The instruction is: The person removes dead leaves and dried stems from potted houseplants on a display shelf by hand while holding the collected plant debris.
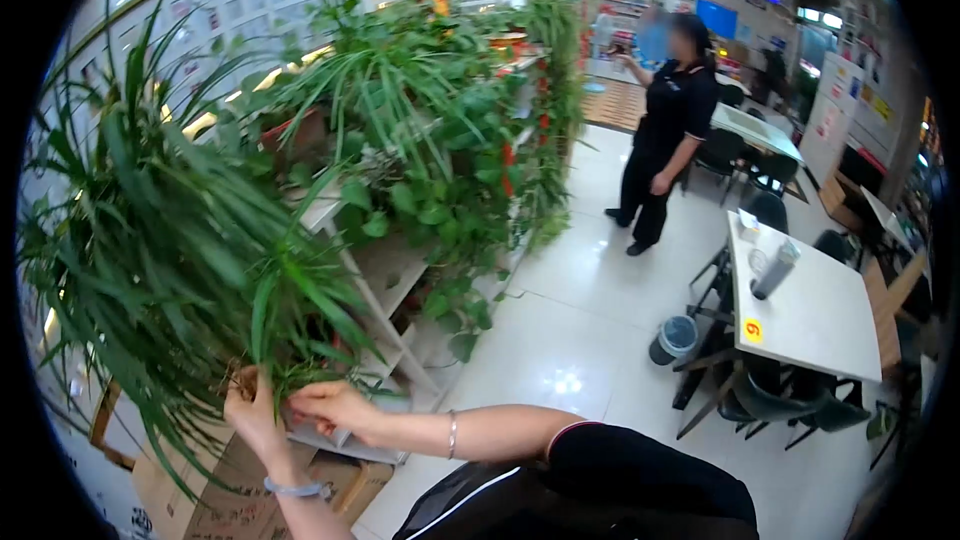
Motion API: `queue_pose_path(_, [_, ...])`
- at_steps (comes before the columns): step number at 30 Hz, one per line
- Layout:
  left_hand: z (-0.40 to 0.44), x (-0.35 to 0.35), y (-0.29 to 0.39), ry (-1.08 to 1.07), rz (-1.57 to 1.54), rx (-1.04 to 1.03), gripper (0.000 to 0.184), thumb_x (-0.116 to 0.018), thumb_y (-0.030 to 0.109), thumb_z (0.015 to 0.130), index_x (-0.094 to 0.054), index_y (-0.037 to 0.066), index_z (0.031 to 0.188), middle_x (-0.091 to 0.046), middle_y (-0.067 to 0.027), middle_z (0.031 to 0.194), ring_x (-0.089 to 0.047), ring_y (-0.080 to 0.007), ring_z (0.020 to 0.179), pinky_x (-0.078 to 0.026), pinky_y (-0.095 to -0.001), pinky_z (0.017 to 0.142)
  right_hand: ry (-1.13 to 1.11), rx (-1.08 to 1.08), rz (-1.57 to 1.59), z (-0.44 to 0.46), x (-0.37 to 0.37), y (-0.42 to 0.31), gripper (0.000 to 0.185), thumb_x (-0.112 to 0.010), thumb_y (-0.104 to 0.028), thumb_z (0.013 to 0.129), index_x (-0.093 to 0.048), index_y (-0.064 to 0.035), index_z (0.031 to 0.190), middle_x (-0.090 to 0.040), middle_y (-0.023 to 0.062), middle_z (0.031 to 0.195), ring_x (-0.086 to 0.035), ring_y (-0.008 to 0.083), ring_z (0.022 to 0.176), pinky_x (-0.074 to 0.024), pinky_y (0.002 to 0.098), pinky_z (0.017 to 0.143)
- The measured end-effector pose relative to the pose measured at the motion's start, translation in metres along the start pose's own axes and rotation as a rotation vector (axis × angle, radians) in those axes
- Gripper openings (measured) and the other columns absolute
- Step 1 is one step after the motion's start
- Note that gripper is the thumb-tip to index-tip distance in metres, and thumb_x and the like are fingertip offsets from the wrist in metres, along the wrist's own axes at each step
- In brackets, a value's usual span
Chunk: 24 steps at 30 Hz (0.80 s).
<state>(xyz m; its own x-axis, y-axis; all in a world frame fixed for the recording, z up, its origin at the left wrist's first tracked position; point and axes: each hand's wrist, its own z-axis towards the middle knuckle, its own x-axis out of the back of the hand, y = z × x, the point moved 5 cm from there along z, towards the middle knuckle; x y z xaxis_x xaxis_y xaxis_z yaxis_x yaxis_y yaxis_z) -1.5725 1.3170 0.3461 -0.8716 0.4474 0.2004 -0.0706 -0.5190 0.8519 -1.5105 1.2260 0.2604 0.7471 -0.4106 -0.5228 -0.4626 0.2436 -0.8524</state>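
A large spider plant (190, 230) with long arching leaves fills the left side of the view. At its lower edge my left hand (254, 418) is closed around a tuft of brown, dried leaves (241, 380). Just to the right, my right hand (335, 410) has its fingers pinched together beside some green leaves (310, 374); what lies between the fingertips is hidden. Both hands are close together, below the hanging foliage.
A white shelf (385, 285) carries more potted plants and trailing vines (435, 200). Cardboard boxes (250, 500) stand under my hands. Another person (675, 120) stands in the aisle. To the right are a white table (810, 310), chairs and a bin (673, 340).
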Motion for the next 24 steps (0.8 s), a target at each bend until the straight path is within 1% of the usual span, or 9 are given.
queue_pose_path(3, [0.003, -0.002, 0.013, -0.01, 0.251, -0.031, 0.015, -0.062, 0.006, 0.079, -0.055, -0.007, 0.076, -0.054, -0.0081, 0.063, -0.046, -0.0131, 0.055, -0.039, -0.0286, 0.052, 0.041, 0.005, 0.014, 0.005, 0.001, 0.004, 0.025, -0.058, -0.027, 0.087, -0.063, -0.0061, 0.098, -0.062, -0.0011, 0.074, -0.048, 0.0035, 0.053, -0.0396, 0.0186, 0.047])
queue_pose_path(6, [0.004, 0.004, 0.02, 0.049, 0.551, -0.275, 0.016, -0.062, 0.006, 0.078, -0.052, -0.005, 0.072, -0.051, -0.0111, 0.06, -0.045, -0.0203, 0.052, -0.038, -0.0321, 0.05, 0.082, 0.031, 0.008, 0.006, 0.002, 0.009, 0.025, -0.058, -0.028, 0.087, -0.065, -0.0058, 0.095, -0.06, -0.0023, 0.07, -0.048, 0.0039, 0.053, -0.0392, 0.0187, 0.047])
queue_pose_path(7, [0.001, 0.004, 0.028, 0.028, 0.596, -0.209, 0.017, -0.061, 0.006, 0.078, -0.05, -0.005, 0.07, -0.049, -0.0148, 0.06, -0.046, -0.0282, 0.052, -0.038, -0.0354, 0.051, 0.104, 0.031, 0.0, 0.007, 0.003, 0.011, 0.025, -0.058, -0.028, 0.087, -0.065, -0.0056, 0.095, -0.059, -0.0027, 0.068, -0.048, 0.004, 0.053, -0.039, 0.0187, 0.047])
queue_pose_path(11, [-0.004, 0.011, 0.025, 0.027, 0.651, -0.318, 0.011, -0.059, 0.003, 0.077, -0.052, -0.005, 0.074, -0.053, -0.0159, 0.067, -0.05, -0.0325, 0.059, -0.04, -0.0369, 0.054, 0.135, 0.024, -0.049, 0.007, 0.003, 0.013, 0.025, -0.059, -0.028, 0.086, -0.065, -0.0057, 0.097, -0.055, -0.0037, 0.064, -0.047, 0.0041, 0.053, -0.0381, 0.0191, 0.047])
queue_pose_path(15, [-0.009, 0.013, 0.024, 0.015, 0.672, -0.474, 0.008, -0.059, 0.002, 0.076, -0.055, -0.003, 0.08, -0.056, -0.0167, 0.073, -0.056, -0.0334, 0.065, -0.044, -0.0377, 0.057, 0.129, 0.017, -0.121, 0.01, 0.003, 0.026, 0.026, -0.059, -0.029, 0.086, -0.065, -0.0058, 0.096, -0.056, -0.003, 0.065, -0.047, 0.0043, 0.053, -0.0377, 0.019, 0.046])
queue_pose_path(18, [-0.008, 0.018, 0.02, 0.0, 0.748, -0.507, 0.01, -0.06, 0.003, 0.074, -0.058, 0.003, 0.083, -0.059, -0.0142, 0.08, -0.058, -0.0323, 0.07, -0.047, -0.0381, 0.058, 0.125, 0.071, -0.186, 0.001, -0.001, 0.027, 0.023, -0.053, -0.025, 0.089, -0.062, -0.0067, 0.099, -0.058, -0.0027, 0.074, -0.049, 0.0045, 0.064, -0.0416, 0.0205, 0.056])
queue_pose_path(19, [-0.011, 0.02, 0.025, 0.006, 0.726, -0.519, 0.011, -0.061, 0.003, 0.072, -0.058, 0.003, 0.082, -0.059, -0.0142, 0.08, -0.058, -0.0321, 0.071, -0.047, -0.0384, 0.059, 0.015, 0.162, -0.213, 0.006, -0.003, 0.028, 0.023, -0.054, -0.026, 0.089, -0.063, -0.0069, 0.099, -0.058, -0.0027, 0.073, -0.05, 0.0048, 0.062, -0.0415, 0.0202, 0.055])
queue_pose_path(22, [-0.01, 0.027, 0.033, -0.089, 0.724, -0.494, 0.02, -0.055, -0.003, 0.066, -0.059, 0.003, 0.085, -0.058, -0.0142, 0.081, -0.058, -0.033, 0.071, -0.047, -0.0382, 0.06, 0.188, 0.092, -0.156, -0.007, -0.005, 0.016, 0.021, -0.056, -0.022, 0.088, -0.065, -0.0045, 0.096, -0.058, -0.0018, 0.068, -0.047, 0.0046, 0.055, -0.0382, 0.0197, 0.049])
queue_pose_path(24, [-0.003, 0.028, 0.037, -0.065, 0.662, -0.534, 0.022, -0.052, -0.004, 0.066, -0.06, 0.002, 0.086, -0.058, -0.0143, 0.081, -0.057, -0.0338, 0.071, -0.047, -0.0382, 0.06, 0.141, 0.12, -0.084, -0.002, -0.001, 0.009, 0.022, -0.056, -0.022, 0.088, -0.065, -0.0036, 0.096, -0.057, -0.0017, 0.067, -0.046, 0.0039, 0.055, -0.0371, 0.0185, 0.048])
